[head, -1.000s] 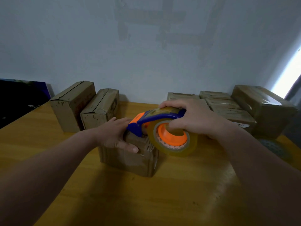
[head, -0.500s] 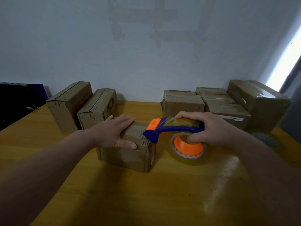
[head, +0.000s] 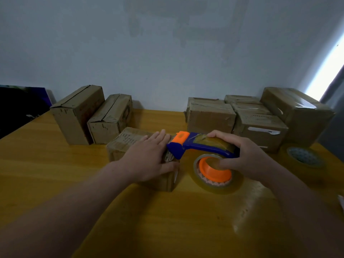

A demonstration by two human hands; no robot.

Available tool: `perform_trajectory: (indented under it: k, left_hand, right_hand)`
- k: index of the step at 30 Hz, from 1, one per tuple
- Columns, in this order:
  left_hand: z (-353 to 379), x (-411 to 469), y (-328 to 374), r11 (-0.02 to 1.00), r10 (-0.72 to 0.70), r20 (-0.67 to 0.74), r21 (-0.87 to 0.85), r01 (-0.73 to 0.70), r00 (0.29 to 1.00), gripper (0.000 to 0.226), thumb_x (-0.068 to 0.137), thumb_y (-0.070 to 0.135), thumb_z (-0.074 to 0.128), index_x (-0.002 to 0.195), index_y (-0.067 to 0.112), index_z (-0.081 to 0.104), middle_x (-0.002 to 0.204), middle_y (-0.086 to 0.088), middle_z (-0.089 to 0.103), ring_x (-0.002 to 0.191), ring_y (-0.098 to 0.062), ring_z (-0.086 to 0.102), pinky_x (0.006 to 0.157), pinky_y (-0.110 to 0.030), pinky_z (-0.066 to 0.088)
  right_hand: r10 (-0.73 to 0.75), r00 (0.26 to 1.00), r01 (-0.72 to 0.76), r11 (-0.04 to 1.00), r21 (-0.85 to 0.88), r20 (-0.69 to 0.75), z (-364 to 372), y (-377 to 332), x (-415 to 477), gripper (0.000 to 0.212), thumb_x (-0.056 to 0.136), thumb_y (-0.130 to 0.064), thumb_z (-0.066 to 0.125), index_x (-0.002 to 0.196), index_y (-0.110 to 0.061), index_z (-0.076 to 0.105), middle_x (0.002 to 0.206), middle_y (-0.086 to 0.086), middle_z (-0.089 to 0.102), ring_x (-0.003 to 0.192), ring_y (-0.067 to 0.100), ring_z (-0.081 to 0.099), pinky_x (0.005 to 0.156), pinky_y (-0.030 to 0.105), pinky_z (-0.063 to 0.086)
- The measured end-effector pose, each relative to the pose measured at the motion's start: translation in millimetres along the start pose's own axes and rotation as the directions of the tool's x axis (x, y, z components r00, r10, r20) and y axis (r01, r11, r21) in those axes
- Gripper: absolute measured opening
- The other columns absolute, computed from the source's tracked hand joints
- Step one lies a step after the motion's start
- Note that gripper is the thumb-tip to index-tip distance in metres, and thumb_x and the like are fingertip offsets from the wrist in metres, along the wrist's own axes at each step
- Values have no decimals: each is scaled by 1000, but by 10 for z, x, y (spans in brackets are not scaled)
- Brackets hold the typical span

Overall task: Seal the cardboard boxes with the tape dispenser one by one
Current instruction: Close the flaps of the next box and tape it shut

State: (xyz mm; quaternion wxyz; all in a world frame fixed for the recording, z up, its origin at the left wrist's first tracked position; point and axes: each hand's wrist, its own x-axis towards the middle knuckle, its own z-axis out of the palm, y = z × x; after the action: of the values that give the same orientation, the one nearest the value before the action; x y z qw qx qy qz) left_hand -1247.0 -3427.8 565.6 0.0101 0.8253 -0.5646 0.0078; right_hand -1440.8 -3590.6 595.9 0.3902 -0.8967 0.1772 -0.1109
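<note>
Entry, as I read it from my station. Box in work: small carton, middle of the desk, lying crosswise. Left hand: flat on the carton's top at its right end, fingers straight, thumb down the near face, pressing and not gripping. Right hand: wrapped round the tape dispenser, fingertips in the orange core of its tape roll; the two hands are close but apart. Dispenser: past the carton's right end, orange head at the top edge, roll low over the desk. Step in hand, by my judgement: end of the strip along the top, with the tape run over the right end. I cannot tell from here whether the tape is cut. Next move calls for a sharp tilt to sever it, then a rub-down. Two unsealed boxes wait at the back left corner; taped boxes stand at the back right, a spare roll near the right edge. Against a second ago: the dispenser has come off the carton's top and dropped beside it, and the left hand has slid right after it.
</note>
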Motion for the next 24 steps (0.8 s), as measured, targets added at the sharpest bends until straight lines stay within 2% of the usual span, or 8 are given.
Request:
perform_trajectory:
  k: [4, 6, 8, 14, 17, 19, 24]
  left_hand:
    - [-87, 5, -103, 990, 141, 68, -17, -140, 988, 73, 92, 60, 31, 152, 26, 6, 160, -2, -4, 146, -15, -1, 116, -33, 0]
    - [-134, 8, -153, 985, 174, 104, -36, -172, 979, 64, 96, 52, 34, 151, 29, 11, 159, 0, -6, 146, -13, -3, 116, -33, -3]
    - [-150, 7, -207, 983, 184, 130, -48, -179, 974, 61, 98, 48, 35, 151, 30, 11, 159, 2, -8, 146, -13, -5, 116, -35, -3]
    - [-108, 9, -312, 978, 190, 130, -116, -176, 973, 74, 86, 57, 27, 151, 31, 5, 159, 5, -6, 145, -10, -5, 117, -36, -1]
    - [-105, 35, -321, 977, 183, 157, -142, -161, 970, 71, 96, 51, 37, 152, 28, 0, 158, 5, -8, 138, 0, -9, 116, -33, 0]
    - [-120, 43, -317, 978, 185, 166, -133, -164, 969, 70, 97, 46, 39, 151, 26, -2, 158, 4, -8, 137, 0, -10, 118, -35, 1]
    - [-139, 43, -305, 979, 175, 168, -135, -153, 970, 78, 86, 58, 31, 151, 28, -2, 158, 6, -7, 135, 2, -9, 114, -30, 2]
  right_hand:
    - [-20, 999, 21, 999, 34, -34, 86, -56, -35, 64, 75, -8, 73, 119, -48, 50, 80, -3, 62, 55, 8, 52, 53, 17, 44]
    - [-37, 998, 39, 999, 28, -51, 164, -87, -60, 62, 75, -12, 74, 121, -47, 50, 75, -9, 62, 56, 5, 52, 52, 16, 44]
    - [-46, 996, 48, 999, 19, -75, 255, -95, -87, 64, 75, -18, 76, 125, -47, 48, 78, -9, 62, 61, 8, 57, 54, 17, 46]
    - [-74, 986, 89, 991, 103, -147, 402, -91, -208, 66, 75, -22, 78, 129, -43, 48, 96, -15, 63, 72, -2, 61, 56, 11, 45]
    - [-64, 986, 75, 995, 72, -152, 345, -36, -320, 67, 73, -24, 78, 130, -45, 49, 100, -13, 62, 76, 2, 62, 57, 15, 49]
    - [-38, 988, 51, 995, 89, -151, 248, 18, -438, 62, 73, -22, 78, 124, -48, 52, 100, -15, 61, 80, 5, 61, 61, 15, 51]
    - [3, 996, 5, 996, 91, -85, 104, 179, -678, 66, 72, -16, 78, 110, -60, 48, 97, -19, 58, 82, -3, 60, 57, 10, 46]
